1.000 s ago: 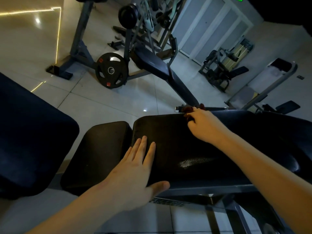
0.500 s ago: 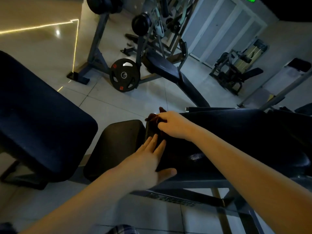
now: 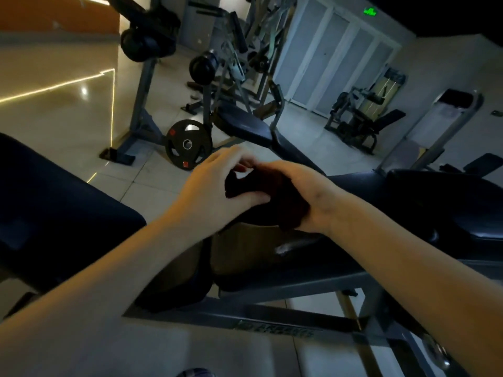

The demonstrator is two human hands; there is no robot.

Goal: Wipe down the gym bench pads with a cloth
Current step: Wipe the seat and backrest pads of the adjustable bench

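Dim gym. Centre of frame: left hand (image 3: pixel 215 191) and right hand (image 3: pixel 307 194) meet over bench pad (image 3: pixel 272 257), fingers of both curled round dark cloth (image 3: pixel 272 189) bunched between them. Cannot tell if cloth touches pad. Forearms cross lower frame, hiding much of pad. Second pad (image 3: pixel 54 213) fills left edge. Upper centre: weight plate (image 3: pixel 187 144) on floor beside rack (image 3: pixel 141 115), another bench (image 3: pixel 245 123) behind. Upper right: machine (image 3: pixel 362 123), pale doors (image 3: pixel 326 58), green sign (image 3: pixel 369 11).

L hand (image 3: pixel 213 191) off bench pad (image 3: pixel 261 254), now gripping cloth (image 3: pixel 272 189) w/ R hand (image 3: pixel 310 189); both raised
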